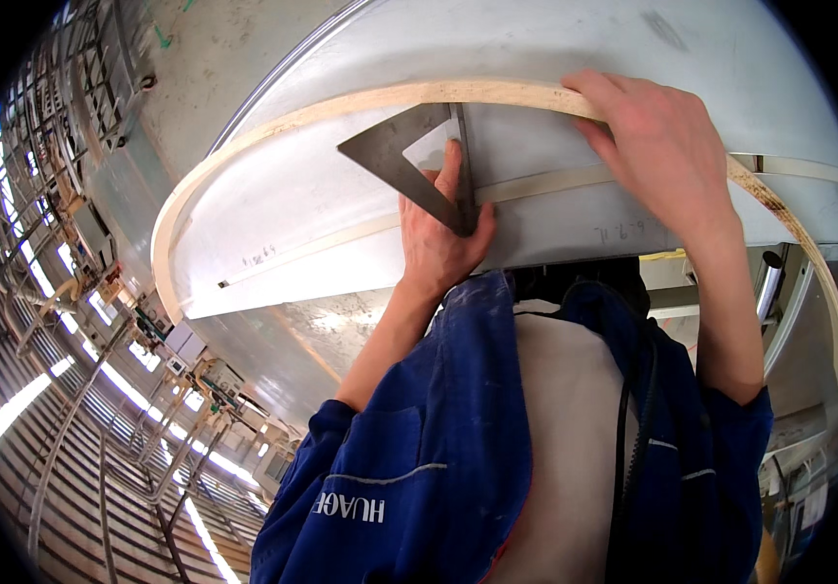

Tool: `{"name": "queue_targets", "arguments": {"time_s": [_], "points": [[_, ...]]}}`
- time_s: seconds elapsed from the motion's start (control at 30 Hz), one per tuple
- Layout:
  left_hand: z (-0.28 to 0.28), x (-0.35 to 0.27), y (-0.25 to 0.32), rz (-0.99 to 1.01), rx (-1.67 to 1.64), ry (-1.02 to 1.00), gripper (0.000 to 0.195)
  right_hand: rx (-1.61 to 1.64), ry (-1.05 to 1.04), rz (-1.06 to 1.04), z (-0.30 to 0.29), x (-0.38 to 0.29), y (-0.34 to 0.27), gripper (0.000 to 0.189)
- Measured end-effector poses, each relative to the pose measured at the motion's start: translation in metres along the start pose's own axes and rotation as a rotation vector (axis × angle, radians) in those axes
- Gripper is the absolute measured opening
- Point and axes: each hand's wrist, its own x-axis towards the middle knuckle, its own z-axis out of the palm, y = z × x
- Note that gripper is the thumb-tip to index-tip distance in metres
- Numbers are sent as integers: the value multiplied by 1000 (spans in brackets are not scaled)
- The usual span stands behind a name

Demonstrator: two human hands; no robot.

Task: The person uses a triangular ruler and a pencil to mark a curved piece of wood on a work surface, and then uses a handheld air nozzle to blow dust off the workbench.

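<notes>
A metal triangular set square [382,150] stands against a long pale strip, likely wood [419,93], which looks curved in this fisheye view. My left hand [441,226] grips the square's thick edge, with the index finger reaching up beside its cut-out. My right hand [652,139] pinches the strip between thumb and fingers, to the right of the square. Both pieces are over a pale, smooth work surface [280,212]. A narrow light band [550,184] runs across this surface below the strip. Dark smudges mark the strip's right part.
The surface bears handwritten marks near its front edge. A shiny metal rim [280,77] runs along its far left side. Metal frame parts and a round bar [769,274] are below the right end. Racks and machinery stand farther off at the left.
</notes>
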Motion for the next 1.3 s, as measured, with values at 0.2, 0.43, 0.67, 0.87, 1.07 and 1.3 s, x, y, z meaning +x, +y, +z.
{"name": "queue_targets", "arguments": {"time_s": [0.2,0.43,0.67,0.87,1.07,1.3], "points": [[2,-2,-4,18,8,-18,89,-31,-26,21,0,1,0,31],[4,-1,-3,11,32,-14,83,-78,104,-49,4,-2,4,15],[-6,-24,-39,14,-12,41,74,-3,61,-120,21,43,-27,8],[-31,-35,-68,-59,44,9,81,80,6,-101,38,96,-63,11],[-30,-42,-78,-70,-80,4,78,84,-10,-154,58,133,-98,23],[-3,-42,-78,-76,-276,108,74,129,-151,-136,50,134,-90,18]]}}
